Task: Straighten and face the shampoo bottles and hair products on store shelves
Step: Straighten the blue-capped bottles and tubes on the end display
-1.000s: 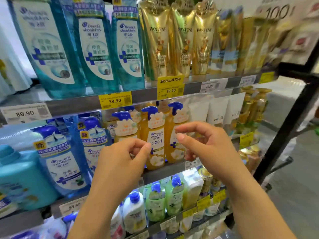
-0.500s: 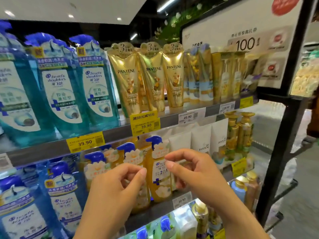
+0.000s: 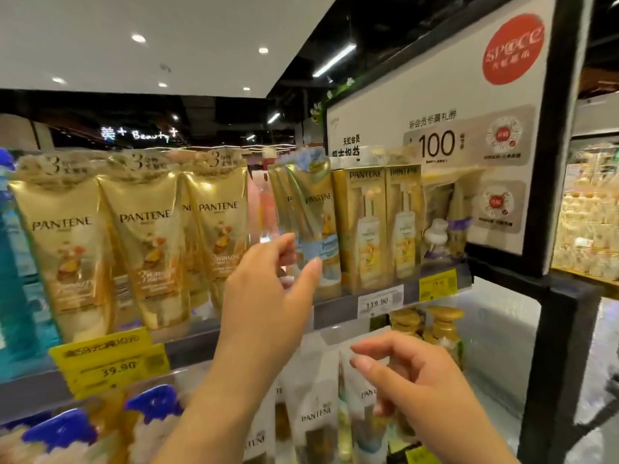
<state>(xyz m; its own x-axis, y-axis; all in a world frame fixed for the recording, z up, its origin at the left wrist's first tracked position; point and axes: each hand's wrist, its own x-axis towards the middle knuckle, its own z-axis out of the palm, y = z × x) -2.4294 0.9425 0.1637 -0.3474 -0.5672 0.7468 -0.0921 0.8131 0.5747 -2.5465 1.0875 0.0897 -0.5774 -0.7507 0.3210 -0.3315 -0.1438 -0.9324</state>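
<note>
L hand [image 3: 268, 296] raised, grip open by blue-gold tube [image 3: 316, 229]; R hand [image 3: 412, 380] lower, fingers loose, empty.

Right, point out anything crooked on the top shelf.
The gold Pantene tube with a pale-blue label leans and is turned off-front, unlike the upright gold boxes beside it. The left hand reaches toward it; whether it touches is unclear.

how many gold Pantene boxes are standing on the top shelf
2. One box stands right of the blue-banded tubes; the second box touches its right side, left of the wrapped bottles. More may be hidden behind them.
</note>
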